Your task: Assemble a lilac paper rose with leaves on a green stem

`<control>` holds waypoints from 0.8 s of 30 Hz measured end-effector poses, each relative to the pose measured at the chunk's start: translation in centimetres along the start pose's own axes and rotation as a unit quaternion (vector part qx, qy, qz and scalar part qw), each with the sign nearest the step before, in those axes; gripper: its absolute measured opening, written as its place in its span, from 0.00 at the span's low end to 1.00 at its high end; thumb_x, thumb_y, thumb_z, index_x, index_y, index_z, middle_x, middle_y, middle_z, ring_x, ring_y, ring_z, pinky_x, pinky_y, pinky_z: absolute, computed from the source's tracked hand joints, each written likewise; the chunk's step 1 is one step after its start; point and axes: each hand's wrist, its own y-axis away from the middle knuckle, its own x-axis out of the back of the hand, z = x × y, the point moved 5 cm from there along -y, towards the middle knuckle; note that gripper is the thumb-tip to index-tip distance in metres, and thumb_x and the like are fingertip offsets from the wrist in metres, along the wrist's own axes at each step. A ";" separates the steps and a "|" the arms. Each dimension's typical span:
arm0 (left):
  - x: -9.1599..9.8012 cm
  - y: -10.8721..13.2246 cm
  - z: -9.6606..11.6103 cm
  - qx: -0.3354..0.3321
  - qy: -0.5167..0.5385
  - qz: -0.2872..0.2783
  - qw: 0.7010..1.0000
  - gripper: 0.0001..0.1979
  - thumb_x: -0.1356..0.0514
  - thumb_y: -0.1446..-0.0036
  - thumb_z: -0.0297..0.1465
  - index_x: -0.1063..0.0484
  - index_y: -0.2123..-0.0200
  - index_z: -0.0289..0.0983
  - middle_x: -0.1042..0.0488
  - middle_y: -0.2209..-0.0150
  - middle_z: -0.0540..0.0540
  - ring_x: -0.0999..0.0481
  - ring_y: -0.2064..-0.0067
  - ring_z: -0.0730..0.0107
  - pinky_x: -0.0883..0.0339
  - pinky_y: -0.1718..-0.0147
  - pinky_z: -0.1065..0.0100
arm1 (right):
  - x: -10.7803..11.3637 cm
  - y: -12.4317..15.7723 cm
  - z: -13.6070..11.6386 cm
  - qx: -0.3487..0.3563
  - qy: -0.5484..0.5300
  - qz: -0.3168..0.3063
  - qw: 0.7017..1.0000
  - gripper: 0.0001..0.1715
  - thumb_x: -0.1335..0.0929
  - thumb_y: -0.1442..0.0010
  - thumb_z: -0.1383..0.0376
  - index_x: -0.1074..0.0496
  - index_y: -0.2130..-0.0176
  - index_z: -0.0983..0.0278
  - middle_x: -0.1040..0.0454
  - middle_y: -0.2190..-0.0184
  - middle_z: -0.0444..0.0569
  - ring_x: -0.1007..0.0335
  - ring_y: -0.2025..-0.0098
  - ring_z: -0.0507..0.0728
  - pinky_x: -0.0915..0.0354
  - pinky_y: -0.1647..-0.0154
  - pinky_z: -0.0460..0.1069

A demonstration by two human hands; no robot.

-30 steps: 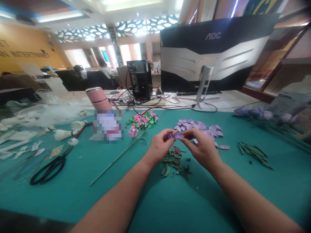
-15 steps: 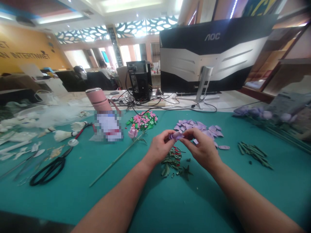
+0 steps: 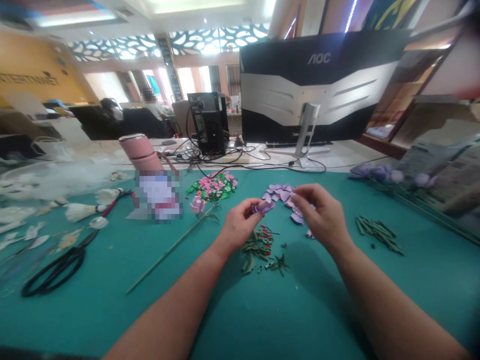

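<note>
My left hand [image 3: 240, 225] pinches a small lilac artificial flower [image 3: 265, 205] of curled petals above the mat. Away to its right, my right hand [image 3: 322, 212] hovers over the loose lilac petals [image 3: 278, 192] and hides part of them. Its thumb and forefinger are bent together; whether anything sits between the tips I cannot make out. Under my hands lies a pile of green leaves and calyx pieces [image 3: 258, 245] with red-tipped bits, and a star-shaped green calyx [image 3: 280, 265]. A finished-looking pink flower on a long green stem [image 3: 168, 254] lies to the left.
Black-handled scissors [image 3: 56, 270], shuttlecocks [image 3: 80, 212] and a pink bottle [image 3: 140, 152] are on the left. Pink and green pieces [image 3: 215, 186] lie at the back, green stem pieces [image 3: 378, 234] at right. Behind stand a monitor [image 3: 318, 90] and a computer case [image 3: 207, 122].
My right hand has come away from the lilac flower and moved right over the petals. My left hand still holds the flower. The view has turned slightly right.
</note>
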 end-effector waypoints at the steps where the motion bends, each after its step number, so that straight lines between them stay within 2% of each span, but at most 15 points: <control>1: 0.1 -0.1 0.1 0.009 0.015 0.006 1.000 0.16 0.36 0.45 0.35 0.27 0.54 0.35 0.21 0.59 0.43 0.22 0.58 0.64 0.31 0.53 0.63 | 1.2 -0.5 1.1 -0.021 0.012 0.033 0.999 0.10 0.32 0.39 0.57 0.26 0.61 0.61 0.24 0.71 0.46 0.28 0.69 0.55 0.33 0.67 0.50; 3: 0.3 -0.3 0.2 0.030 0.041 0.016 0.999 0.17 0.35 0.46 0.34 0.27 0.54 0.34 0.21 0.62 0.44 0.22 0.60 0.65 0.31 0.54 0.62 | 3.2 -1.4 3.4 -0.063 0.050 0.074 0.994 0.12 0.33 0.40 0.57 0.25 0.63 0.62 0.24 0.73 0.46 0.29 0.70 0.55 0.34 0.68 0.50; 5: 0.5 -0.4 0.2 0.046 0.062 0.025 0.997 0.18 0.35 0.48 0.34 0.27 0.54 0.34 0.21 0.65 0.45 0.22 0.61 0.66 0.30 0.55 0.63 | 4.3 -2.1 5.6 -0.091 0.106 0.064 0.988 0.12 0.33 0.42 0.58 0.23 0.64 0.62 0.23 0.73 0.47 0.28 0.70 0.56 0.35 0.68 0.50; 6: 0.6 -0.4 0.2 0.050 0.068 0.030 0.996 0.19 0.35 0.48 0.34 0.27 0.53 0.34 0.21 0.65 0.45 0.22 0.62 0.66 0.30 0.56 0.63 | 4.4 -2.2 6.4 -0.098 0.142 0.039 0.984 0.11 0.33 0.43 0.59 0.23 0.65 0.62 0.22 0.72 0.47 0.28 0.70 0.57 0.35 0.68 0.50; 9: 0.8 -0.6 -0.1 0.048 0.071 0.044 0.995 0.21 0.33 0.51 0.32 0.26 0.53 0.35 0.21 0.61 0.45 0.23 0.61 0.67 0.31 0.56 0.64 | 2.8 -2.1 7.9 -0.085 0.241 -0.071 0.964 0.10 0.34 0.43 0.63 0.21 0.66 0.60 0.20 0.69 0.47 0.26 0.66 0.57 0.36 0.67 0.50; 11: 0.9 -0.6 -0.3 0.041 0.066 0.050 0.996 0.21 0.32 0.53 0.32 0.26 0.53 0.36 0.21 0.58 0.44 0.24 0.60 0.68 0.32 0.56 0.65 | 1.1 -1.5 8.2 -0.066 0.267 -0.134 0.952 0.09 0.33 0.44 0.65 0.22 0.68 0.59 0.20 0.69 0.46 0.26 0.66 0.56 0.37 0.67 0.49; 13: 1.0 -0.6 -0.4 0.039 0.061 0.052 0.996 0.22 0.31 0.54 0.33 0.26 0.54 0.35 0.22 0.58 0.45 0.25 0.59 0.68 0.32 0.57 0.66 | -0.5 -0.8 8.3 -0.051 0.273 -0.170 0.945 0.06 0.31 0.45 0.66 0.22 0.70 0.60 0.21 0.71 0.45 0.27 0.67 0.55 0.38 0.67 0.48; 16: 1.0 -0.6 -0.4 0.044 0.054 0.047 0.996 0.21 0.31 0.53 0.34 0.26 0.54 0.35 0.22 0.61 0.46 0.26 0.62 0.70 0.33 0.59 0.67 | -2.2 0.0 8.3 -0.032 0.294 -0.205 0.933 0.04 0.30 0.45 0.64 0.24 0.71 0.61 0.23 0.70 0.48 0.29 0.66 0.57 0.38 0.65 0.50; 19: 0.8 -0.5 -0.1 0.044 0.053 0.039 0.997 0.20 0.32 0.53 0.35 0.26 0.56 0.35 0.23 0.63 0.47 0.28 0.64 0.71 0.34 0.61 0.67 | -3.1 0.5 8.7 -0.022 0.316 -0.223 0.922 0.06 0.28 0.47 0.62 0.25 0.70 0.63 0.24 0.68 0.52 0.30 0.64 0.60 0.39 0.63 0.51; 24: 0.5 -0.4 0.2 0.041 0.063 0.019 0.997 0.19 0.33 0.52 0.33 0.27 0.57 0.35 0.25 0.66 0.49 0.30 0.67 0.74 0.35 0.63 0.68 | -3.7 1.1 9.3 -0.020 0.328 -0.240 0.914 0.04 0.30 0.47 0.67 0.27 0.73 0.64 0.26 0.71 0.52 0.31 0.65 0.61 0.41 0.63 0.52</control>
